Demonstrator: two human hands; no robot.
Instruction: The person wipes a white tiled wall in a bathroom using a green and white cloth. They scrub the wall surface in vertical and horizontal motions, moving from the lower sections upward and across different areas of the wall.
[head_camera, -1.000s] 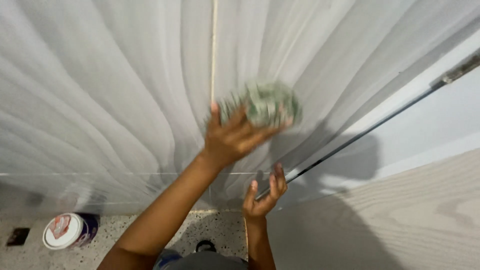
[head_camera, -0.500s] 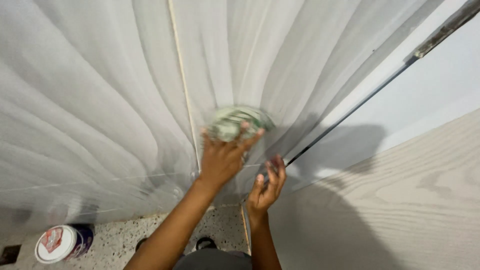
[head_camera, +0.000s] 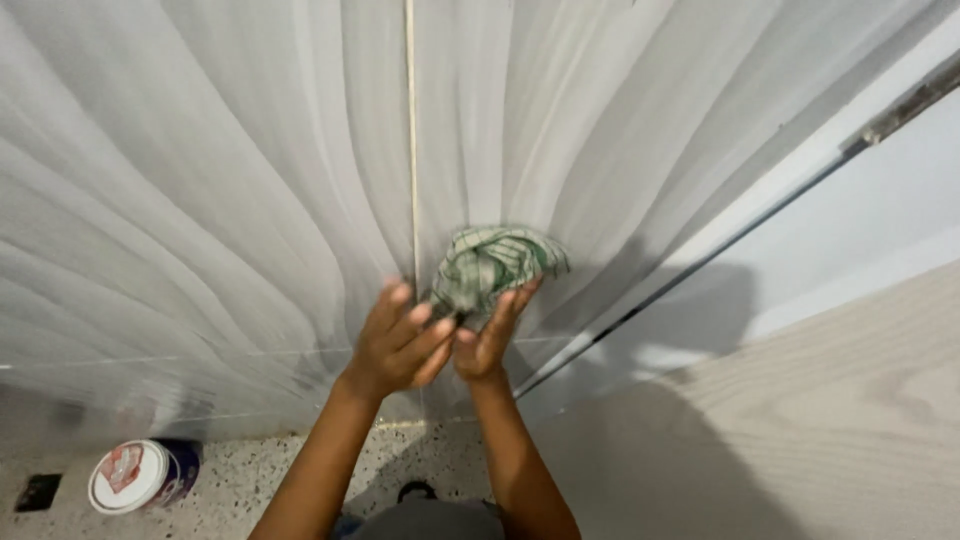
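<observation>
Head view. Left hand (head_camera: 395, 345): raised before the grey veined wall tiles (head_camera: 230, 200), fingers loosely curled, fingertips touching the bunched green-and-white checked cloth (head_camera: 492, 268). Right hand (head_camera: 490, 335): just beside the left, fingers up, gripping the cloth's lower edge. Cloth: crumpled, pressed against the tiles beside a vertical grout line (head_camera: 411, 140). Lower left: white-lidded tub (head_camera: 138, 475) standing on the speckled floor (head_camera: 250, 490). Right: pale wood-grain panel (head_camera: 800, 430).

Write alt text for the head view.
Two bare hands, left hand and right hand, hold a crumpled green-and-white cloth against a grey streaked wall. A round tub stands on the speckled floor, lower left.
</observation>
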